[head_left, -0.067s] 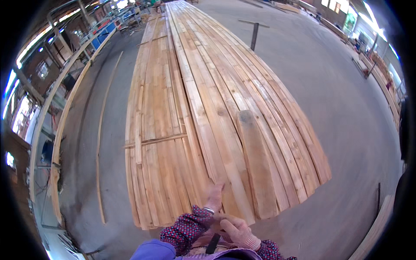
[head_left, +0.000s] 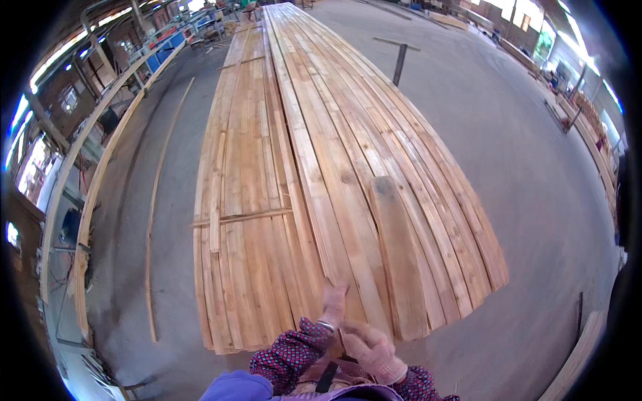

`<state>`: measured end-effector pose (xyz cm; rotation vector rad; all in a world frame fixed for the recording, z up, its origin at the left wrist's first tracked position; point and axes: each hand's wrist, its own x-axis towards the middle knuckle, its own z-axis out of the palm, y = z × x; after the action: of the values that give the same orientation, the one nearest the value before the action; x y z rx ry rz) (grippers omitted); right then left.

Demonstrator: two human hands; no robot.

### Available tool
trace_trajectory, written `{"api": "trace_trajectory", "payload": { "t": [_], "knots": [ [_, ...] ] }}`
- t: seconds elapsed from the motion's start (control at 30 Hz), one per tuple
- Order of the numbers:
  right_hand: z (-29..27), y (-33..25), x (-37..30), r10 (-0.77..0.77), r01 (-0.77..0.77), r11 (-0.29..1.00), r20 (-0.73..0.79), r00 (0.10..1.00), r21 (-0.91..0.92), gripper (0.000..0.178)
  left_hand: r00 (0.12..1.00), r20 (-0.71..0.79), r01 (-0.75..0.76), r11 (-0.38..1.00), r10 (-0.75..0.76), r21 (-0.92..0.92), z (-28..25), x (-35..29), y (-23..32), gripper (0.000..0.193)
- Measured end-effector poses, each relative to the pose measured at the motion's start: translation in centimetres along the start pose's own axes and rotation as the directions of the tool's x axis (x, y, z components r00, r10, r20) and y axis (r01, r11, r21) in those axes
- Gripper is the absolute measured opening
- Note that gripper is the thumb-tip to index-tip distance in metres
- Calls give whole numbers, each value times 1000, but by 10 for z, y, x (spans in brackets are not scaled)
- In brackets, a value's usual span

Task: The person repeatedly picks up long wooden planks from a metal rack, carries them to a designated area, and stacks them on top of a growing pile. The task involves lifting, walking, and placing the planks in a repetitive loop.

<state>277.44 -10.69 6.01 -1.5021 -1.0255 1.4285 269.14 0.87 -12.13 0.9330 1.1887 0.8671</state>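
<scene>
Long pale wooden planks (head_left: 314,174) lie side by side in a wide stack that runs away from me. My left hand (head_left: 334,306) is closed at the near end of a narrow plank (head_left: 319,244) in the middle, with the thumb toward the right. Blur hides part of its fingers. Just below and to the right, close to my body, my right hand (head_left: 376,354) has its fingers curled. It looks covered by a pinkish knitted glove, and what it holds is hidden. Right of my hands, a shorter, darker board (head_left: 400,267) rests on top of the planks.
A thin crosswise strip (head_left: 247,217) lies over the left planks. Along the left run a long floor strip (head_left: 157,220) and raised wooden rails (head_left: 100,194). A metal T-shaped stand (head_left: 399,63) rises beyond the stack's right side. More timber (head_left: 575,361) lies at lower right.
The whole view has shifted slightly. My right hand has turned a little and moved slightly right; my left hand stays at the plank's near end.
</scene>
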Motion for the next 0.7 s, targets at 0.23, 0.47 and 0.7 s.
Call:
{"api": "trace_trajectory", "payload": {
  "t": [0.23,0.47,0.7],
  "knots": [
    [2,-13,21,-64,72,996,-168,984,43,27,990,-91,106,992,-111,-61,10,5,-33,59],
    [42,16,-2,0,3,995,-32,999,103,31,884,409,284,955,-227,-86,9,-98,-78,52],
    [79,37,-6,93,-58,990,276,957,-132,31,910,352,273,956,-220,-106,-29,-116,-68,46]
  ]
}}
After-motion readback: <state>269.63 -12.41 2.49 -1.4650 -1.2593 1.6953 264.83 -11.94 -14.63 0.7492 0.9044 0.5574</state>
